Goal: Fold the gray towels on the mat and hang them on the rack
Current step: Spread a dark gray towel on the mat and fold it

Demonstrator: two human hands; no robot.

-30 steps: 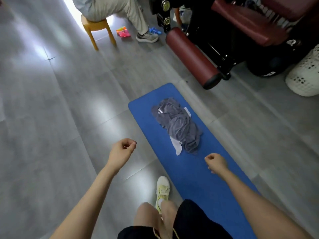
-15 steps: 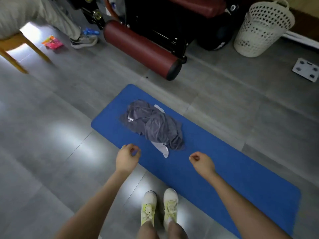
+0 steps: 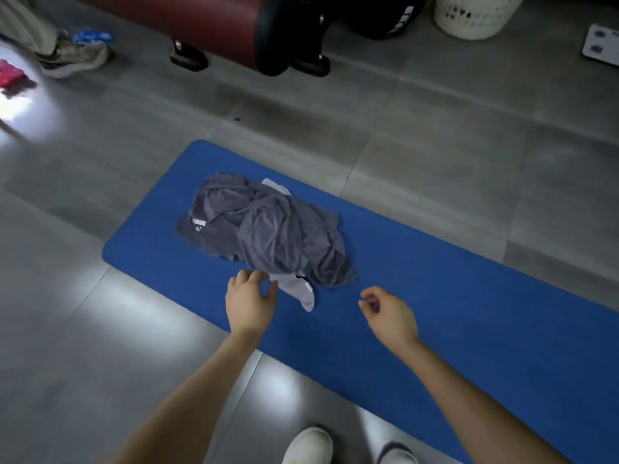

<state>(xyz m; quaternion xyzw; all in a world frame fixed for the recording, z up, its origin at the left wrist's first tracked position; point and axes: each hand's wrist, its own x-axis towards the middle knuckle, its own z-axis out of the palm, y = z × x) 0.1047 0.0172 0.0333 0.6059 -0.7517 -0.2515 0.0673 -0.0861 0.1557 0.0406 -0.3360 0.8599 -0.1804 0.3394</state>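
Head view | gray towels [image 3: 268, 229] are lying crumpled in one heap on blue mat [image 3: 452, 296] | left hand [image 3: 249, 301] hovering just beside heap, right hand [image 3: 390, 314] near | fingers loosely curled, holding nothing

The towels [image 3: 268, 229] lie heaped on the left end of the mat [image 3: 469, 296], which lies on the floor [image 3: 83, 329]. The left hand [image 3: 249, 303] is just before the heap (at its near edge), the right hand [image 3: 390, 316] over the mat further right. Behind the mat stand a padded roll [image 3: 201, 25] and, further right, a basket [image 3: 475, 15]
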